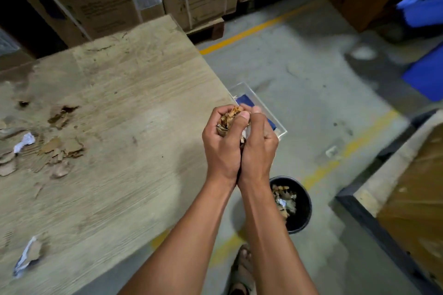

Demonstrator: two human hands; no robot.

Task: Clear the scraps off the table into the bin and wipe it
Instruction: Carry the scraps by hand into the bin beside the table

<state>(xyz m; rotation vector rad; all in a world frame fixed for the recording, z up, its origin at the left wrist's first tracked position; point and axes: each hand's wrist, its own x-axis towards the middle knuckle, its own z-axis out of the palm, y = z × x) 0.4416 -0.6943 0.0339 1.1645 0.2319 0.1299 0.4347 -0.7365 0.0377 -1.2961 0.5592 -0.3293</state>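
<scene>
Step in hand: carrying a load of scraps from the table (134, 93) to the bin (302, 208). The left hand (221, 145) and right hand (257, 143) are pressed side by side, fingers curled inward, together clamping a handful of scraps (230, 118) of torn brown cardboard with a little white paper. The hands hang just past the table's right edge, over the floor.

The bin, a black round pail, stands on the floor at about five o'clock from the hands, partly hidden behind the right forearm; it already holds brown and white scraps. The next move, by judgement, calls for bringing the cupped hands back and down over the bin's mouth before parting them, since loose flakes would otherwise fall on the floor.

More scraps wait on the table: a pile of cardboard bits (55, 151) at nine o'clock from the hands, a torn patch (61, 115) above it, and a white-and-brown piece (27, 255) at seven o'clock near the front edge. Wiping is not yet begun (no cloth is in view). A clear box (271, 112) lies on the floor just beyond the hands.
</scene>
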